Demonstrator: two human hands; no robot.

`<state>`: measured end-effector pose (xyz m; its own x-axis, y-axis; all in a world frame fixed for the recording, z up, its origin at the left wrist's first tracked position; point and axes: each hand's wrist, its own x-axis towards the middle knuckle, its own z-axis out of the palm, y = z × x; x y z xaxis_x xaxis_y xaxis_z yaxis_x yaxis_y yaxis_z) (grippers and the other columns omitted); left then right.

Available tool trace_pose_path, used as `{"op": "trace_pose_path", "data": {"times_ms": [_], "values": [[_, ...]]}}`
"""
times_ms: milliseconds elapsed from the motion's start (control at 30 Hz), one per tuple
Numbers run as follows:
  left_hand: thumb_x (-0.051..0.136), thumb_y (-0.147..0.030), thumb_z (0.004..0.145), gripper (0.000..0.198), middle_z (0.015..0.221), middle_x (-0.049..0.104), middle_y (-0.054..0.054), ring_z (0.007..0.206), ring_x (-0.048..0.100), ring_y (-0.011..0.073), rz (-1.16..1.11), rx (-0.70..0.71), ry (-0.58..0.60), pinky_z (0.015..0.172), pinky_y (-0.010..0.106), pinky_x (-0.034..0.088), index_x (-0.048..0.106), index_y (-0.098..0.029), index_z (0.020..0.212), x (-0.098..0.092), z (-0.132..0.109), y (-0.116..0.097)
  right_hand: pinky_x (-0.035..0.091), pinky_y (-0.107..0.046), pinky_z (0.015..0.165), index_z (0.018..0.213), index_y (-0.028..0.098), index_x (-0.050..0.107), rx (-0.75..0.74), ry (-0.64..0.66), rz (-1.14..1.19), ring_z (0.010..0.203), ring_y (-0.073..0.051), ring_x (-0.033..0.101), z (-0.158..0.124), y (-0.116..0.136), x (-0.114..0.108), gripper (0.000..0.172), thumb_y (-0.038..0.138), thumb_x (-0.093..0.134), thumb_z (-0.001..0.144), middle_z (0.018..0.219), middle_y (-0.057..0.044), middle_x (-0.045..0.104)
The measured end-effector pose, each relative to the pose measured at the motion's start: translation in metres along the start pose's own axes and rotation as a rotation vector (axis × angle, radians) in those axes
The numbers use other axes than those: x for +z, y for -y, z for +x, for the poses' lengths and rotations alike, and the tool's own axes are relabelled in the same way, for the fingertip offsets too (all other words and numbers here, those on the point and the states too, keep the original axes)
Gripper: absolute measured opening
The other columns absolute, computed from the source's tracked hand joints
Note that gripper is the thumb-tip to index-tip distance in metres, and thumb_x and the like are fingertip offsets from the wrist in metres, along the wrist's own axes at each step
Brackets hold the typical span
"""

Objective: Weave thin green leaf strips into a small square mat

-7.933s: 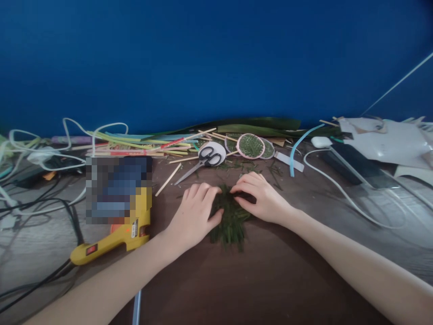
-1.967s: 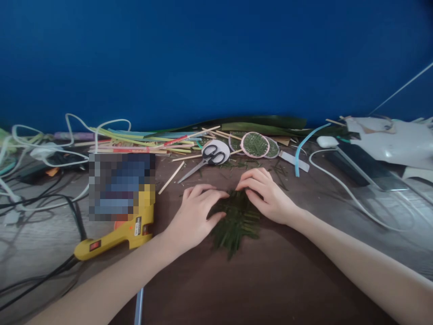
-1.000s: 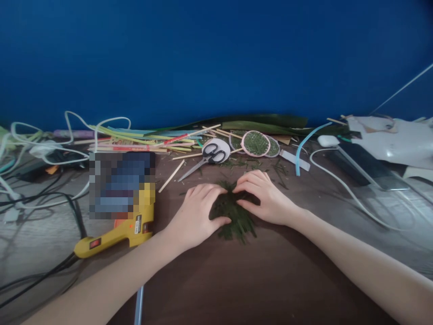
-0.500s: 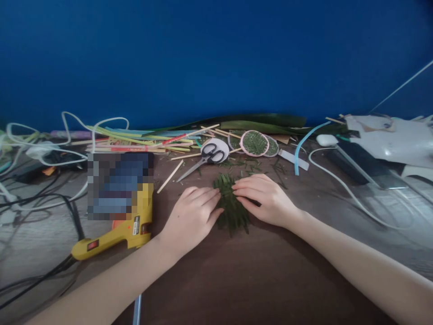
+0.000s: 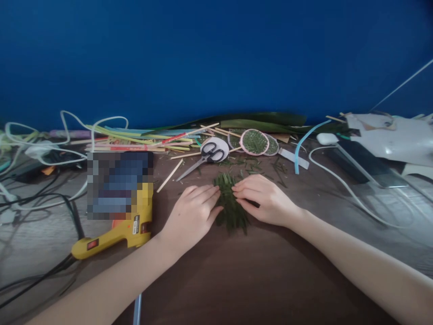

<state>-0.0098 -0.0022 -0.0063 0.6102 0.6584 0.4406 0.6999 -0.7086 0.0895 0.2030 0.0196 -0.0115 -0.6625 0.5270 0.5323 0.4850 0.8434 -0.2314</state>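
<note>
A small heap of dark green leaf strips (image 5: pixel 232 207) lies on the brown table between my hands. My left hand (image 5: pixel 194 210) closes on its left edge, fingers bent together and thumb tip at the near side. From the right, my right hand (image 5: pixel 265 198) pinches the opposite edge with curled fingertips. Just beyond, scissors (image 5: pixel 204 158) rest partly over a white disc (image 5: pixel 223 146). A pink-rimmed disc (image 5: pixel 254 142) covered with green bits sits behind the heap. Loose leaf clippings (image 5: pixel 250 169) are scattered there.
At left lie a yellow glue gun (image 5: pixel 135 230), a blurred-out phone (image 5: pixel 120 180) and tangled cables (image 5: pixel 72 203). Sticks and coloured strips (image 5: pixel 149 144) line the back before the blue wall (image 5: pixel 216 58). To the right are a blue strip (image 5: pixel 297 151), a white cable (image 5: pixel 352 194) and an earbud case (image 5: pixel 327 139).
Both hands stay almost where they were, on the two sides of the leaf strips. Some strips in the heap have shifted slightly.
</note>
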Motion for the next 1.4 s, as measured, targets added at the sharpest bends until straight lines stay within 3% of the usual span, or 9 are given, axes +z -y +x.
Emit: {"op": "trace_pose_path", "data": {"times_ms": [267, 500, 667, 767, 900, 1000, 1067, 1200, 1400], "values": [[0.052, -0.024, 0.084, 0.022, 0.107, 0.066, 0.007, 0.101, 0.059, 0.0209, -0.118, -0.071, 0.053, 0.087, 0.039, 0.045, 0.061, -0.015, 0.102, 0.001, 0.002, 0.006, 0.048, -0.037, 0.076, 0.082, 0.017, 0.059, 0.054, 0.015, 0.033, 0.085, -0.019, 0.059, 0.001, 0.004, -0.003, 0.01, 0.015, 0.049, 0.08, 0.086, -0.008, 0.066], [0.043, -0.009, 0.08, 0.02, 0.091, 0.066, 0.004, 0.091, 0.059, 0.018, -0.288, -0.258, 0.039, 0.083, 0.037, 0.045, 0.06, -0.017, 0.085, -0.007, 0.004, 0.008, 0.049, -0.033, 0.073, 0.091, 0.019, 0.055, 0.361, -0.204, 0.109, 0.085, -0.017, 0.058, 0.001, 0.002, -0.006, 0.019, 0.01, 0.043, 0.08, 0.092, -0.008, 0.061], [0.039, -0.007, 0.08, 0.028, 0.104, 0.063, 0.004, 0.103, 0.053, 0.0193, -0.292, -0.009, 0.109, 0.093, 0.038, 0.038, 0.06, -0.017, 0.096, -0.01, 0.003, 0.004, 0.047, -0.034, 0.08, 0.089, 0.019, 0.055, 0.338, -0.226, 0.087, 0.092, -0.018, 0.057, 0.0, -0.001, -0.004, 0.026, 0.003, 0.039, 0.077, 0.094, -0.007, 0.06], [0.041, -0.016, 0.083, 0.026, 0.101, 0.062, 0.006, 0.092, 0.054, 0.0201, -0.254, 0.03, 0.181, 0.084, 0.037, 0.042, 0.06, -0.017, 0.1, -0.011, 0.001, 0.0, 0.045, -0.036, 0.08, 0.087, 0.02, 0.055, 0.332, -0.234, 0.081, 0.091, -0.019, 0.056, -0.001, -0.001, -0.004, 0.027, 0.003, 0.038, 0.077, 0.092, -0.006, 0.06], [0.037, -0.02, 0.086, 0.024, 0.09, 0.061, 0.006, 0.084, 0.053, 0.0185, -0.294, -0.065, 0.149, 0.078, 0.035, 0.043, 0.06, -0.016, 0.094, -0.014, 0.002, -0.002, 0.043, -0.037, 0.078, 0.087, 0.019, 0.055, 0.261, -0.172, 0.069, 0.087, -0.019, 0.054, 0.0, 0.001, -0.008, 0.018, 0.008, 0.044, 0.078, 0.09, -0.007, 0.061], [0.039, -0.017, 0.085, 0.018, 0.088, 0.058, 0.005, 0.086, 0.052, 0.0186, -0.279, -0.226, 0.066, 0.079, 0.036, 0.043, 0.056, -0.016, 0.088, -0.013, 0.003, 0.0, 0.04, -0.037, 0.077, 0.086, 0.018, 0.056, 0.192, -0.053, 0.035, 0.087, -0.02, 0.053, 0.001, 0.004, -0.01, 0.009, 0.019, 0.052, 0.079, 0.089, -0.007, 0.061], [0.045, -0.019, 0.082, 0.013, 0.092, 0.056, 0.006, 0.091, 0.051, 0.0212, -0.22, -0.305, 0.038, 0.082, 0.039, 0.042, 0.054, -0.016, 0.091, -0.011, 0.003, 0.002, 0.038, -0.037, 0.076, 0.087, 0.018, 0.057, 0.161, 0.035, 0.01, 0.089, -0.021, 0.052, 0.002, 0.005, -0.009, 0.013, 0.028, 0.055, 0.079, 0.09, -0.007, 0.061], [0.055, -0.023, 0.077, 0.024, 0.101, 0.055, 0.008, 0.097, 0.049, 0.0247, -0.17, -0.355, 0.053, 0.083, 0.044, 0.04, 0.05, -0.017, 0.1, -0.005, 0.002, 0.004, 0.035, -0.036, 0.077, 0.092, 0.019, 0.059, 0.128, 0.14, -0.007, 0.092, -0.021, 0.051, 0.004, 0.006, -0.007, 0.016, 0.028, 0.053, 0.08, 0.093, -0.007, 0.059], [0.061, -0.022, 0.074, 0.024, 0.085, 0.057, 0.002, 0.081, 0.052, 0.0185, -0.33, -0.372, 0.11, 0.076, 0.036, 0.043, 0.051, -0.018, 0.096, -0.005, 0.003, 0.004, 0.034, -0.036, 0.078, 0.087, 0.018, 0.057, 0.151, 0.176, 0.009, 0.093, -0.02, 0.05, 0.005, 0.005, -0.009, 0.011, 0.024, 0.051, 0.08, 0.091, -0.007, 0.058]]}}
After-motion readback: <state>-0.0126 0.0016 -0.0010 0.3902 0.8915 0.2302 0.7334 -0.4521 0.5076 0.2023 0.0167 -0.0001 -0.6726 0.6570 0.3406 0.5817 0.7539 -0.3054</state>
